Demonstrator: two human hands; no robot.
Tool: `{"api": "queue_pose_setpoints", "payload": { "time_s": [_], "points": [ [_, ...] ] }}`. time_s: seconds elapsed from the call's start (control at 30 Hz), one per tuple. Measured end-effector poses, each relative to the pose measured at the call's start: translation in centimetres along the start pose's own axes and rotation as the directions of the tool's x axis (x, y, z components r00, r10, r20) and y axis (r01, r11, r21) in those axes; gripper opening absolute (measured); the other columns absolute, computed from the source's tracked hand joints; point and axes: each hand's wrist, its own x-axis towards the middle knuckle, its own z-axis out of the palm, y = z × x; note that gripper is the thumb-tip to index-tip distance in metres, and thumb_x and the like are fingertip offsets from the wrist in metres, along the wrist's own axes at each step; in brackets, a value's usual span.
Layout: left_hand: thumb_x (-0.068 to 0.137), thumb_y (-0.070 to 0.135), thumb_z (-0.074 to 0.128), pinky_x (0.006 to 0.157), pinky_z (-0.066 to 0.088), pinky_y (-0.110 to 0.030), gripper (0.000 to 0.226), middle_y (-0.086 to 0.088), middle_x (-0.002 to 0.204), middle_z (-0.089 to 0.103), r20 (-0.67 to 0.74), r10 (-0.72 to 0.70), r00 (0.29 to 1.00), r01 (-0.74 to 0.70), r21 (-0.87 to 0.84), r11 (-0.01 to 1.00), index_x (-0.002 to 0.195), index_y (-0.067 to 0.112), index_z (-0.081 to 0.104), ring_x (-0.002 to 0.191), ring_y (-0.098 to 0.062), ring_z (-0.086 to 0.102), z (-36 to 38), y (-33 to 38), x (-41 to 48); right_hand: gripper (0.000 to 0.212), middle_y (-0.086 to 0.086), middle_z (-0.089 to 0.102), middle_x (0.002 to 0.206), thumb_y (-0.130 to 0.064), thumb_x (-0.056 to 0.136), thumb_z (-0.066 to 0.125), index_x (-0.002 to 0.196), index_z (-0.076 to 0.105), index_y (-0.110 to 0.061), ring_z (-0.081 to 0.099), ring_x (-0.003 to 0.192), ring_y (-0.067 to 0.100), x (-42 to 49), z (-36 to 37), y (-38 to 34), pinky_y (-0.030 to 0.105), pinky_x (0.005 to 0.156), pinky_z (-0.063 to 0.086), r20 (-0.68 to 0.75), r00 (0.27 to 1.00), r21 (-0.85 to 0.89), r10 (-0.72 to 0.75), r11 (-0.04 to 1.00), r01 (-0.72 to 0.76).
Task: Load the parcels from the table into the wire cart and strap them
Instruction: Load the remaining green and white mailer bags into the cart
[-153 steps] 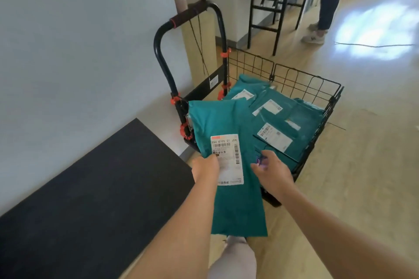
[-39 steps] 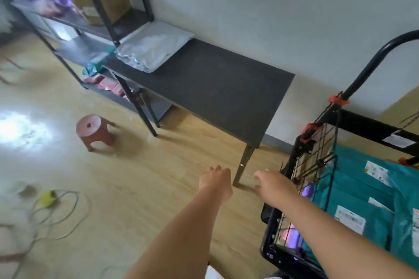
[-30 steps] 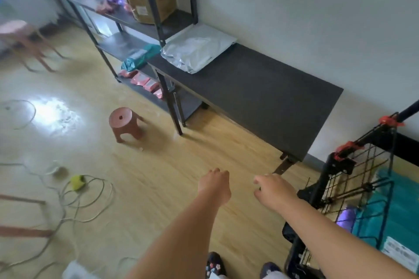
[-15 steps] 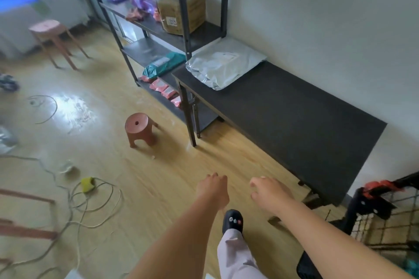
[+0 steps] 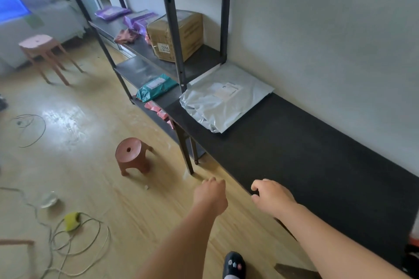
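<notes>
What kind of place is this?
Probably a small parcel storage or sorting room: a silver mailer bag lies on the black table, and the metal shelves beside it hold a labelled cardboard box and a teal parcel.

The black table (image 5: 306, 165) runs along the wall (image 5: 328, 29), which closes off its far side. A silver parcel (image 5: 224, 102) lies flat at the table's far-left end, its left corner just beside an upright post (image 5: 175, 41) of the shelf rack (image 5: 199, 59); the post obstructs reach from that side. Open tabletop lies between the parcel and the right hand (image 5: 272, 197), which hovers at the table's front edge. The left hand (image 5: 210, 195) hangs over the floor. A brown stool (image 5: 131, 154) stands near the table leg (image 5: 186, 156); loose cables (image 5: 74, 244) lie well left.
</notes>
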Motion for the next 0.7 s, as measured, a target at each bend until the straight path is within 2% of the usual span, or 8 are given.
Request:
{"api": "queue_pose_setpoints", "payload": {
  "time_s": [0.13, 0.23, 0.4, 0.57, 0.7],
  "points": [
    [0.086, 0.007, 0.045, 0.088, 0.050, -0.037, 0.049, -0.006, 0.127, 0.055, -0.028, -0.002, 1.000, 0.001, -0.033, 0.999, 0.133, 0.018, 0.054, 0.116, -0.026, 0.054, -1.3, -0.2, 2.9, 0.031, -0.007, 0.055, 0.127, -0.030, 0.098, 0.047, 0.129, 0.054, -0.027, 0.054, 0.111, 0.015, 3.6, -1.5, -0.5, 0.029, 0.083, 0.047, -0.003, 1.000, 0.039, 0.012, 0.999, -0.012],
    [0.085, 0.005, 0.044, 0.085, 0.052, -0.037, 0.042, -0.004, 0.118, 0.060, -0.040, 0.004, 0.999, -0.006, -0.042, 0.999, 0.122, 0.019, 0.059, 0.110, -0.025, 0.057, -2.2, -0.7, 4.5, 0.032, -0.007, 0.056, 0.126, -0.032, 0.098, 0.049, 0.129, 0.054, -0.028, 0.055, 0.110, 0.014, 5.4, -2.1, -1.7, 0.028, 0.081, 0.046, 0.021, 1.000, 0.062, 0.007, 0.998, -0.008],
    [0.089, 0.008, 0.045, 0.075, 0.049, -0.034, 0.033, -0.001, 0.109, 0.060, -0.173, 0.026, 0.985, -0.045, -0.106, 0.993, 0.115, 0.019, 0.062, 0.105, -0.022, 0.054, -5.2, -2.0, 8.6, 0.032, -0.008, 0.058, 0.125, -0.035, 0.097, 0.053, 0.128, 0.055, -0.029, 0.056, 0.111, 0.014, 9.2, -4.3, -3.9, 0.030, 0.087, 0.049, 0.001, 1.000, 0.137, 0.030, 0.990, -0.029],
    [0.092, 0.011, 0.043, 0.078, 0.049, -0.034, 0.031, 0.001, 0.108, 0.062, -0.247, 0.109, 0.963, -0.137, -0.099, 0.986, 0.119, 0.018, 0.056, 0.104, -0.020, 0.053, -8.4, -3.4, 13.5, 0.035, -0.008, 0.059, 0.126, -0.033, 0.097, 0.054, 0.131, 0.053, -0.029, 0.058, 0.111, 0.014, 13.1, -6.6, -5.8, 0.030, 0.087, 0.051, -0.013, 0.993, 0.211, 0.114, 0.972, -0.109],
    [0.093, 0.013, 0.044, 0.070, 0.042, -0.029, 0.029, 0.003, 0.111, 0.060, -0.291, 0.189, 0.938, -0.215, -0.063, 0.974, 0.120, 0.020, 0.052, 0.104, -0.019, 0.052, -11.8, -4.5, 18.2, 0.042, -0.007, 0.059, 0.126, -0.032, 0.096, 0.057, 0.137, 0.047, -0.030, 0.060, 0.106, 0.013, 16.2, -8.3, -6.7, 0.031, 0.084, 0.053, -0.027, 0.975, 0.281, 0.221, 0.937, -0.205]
  ]
}}
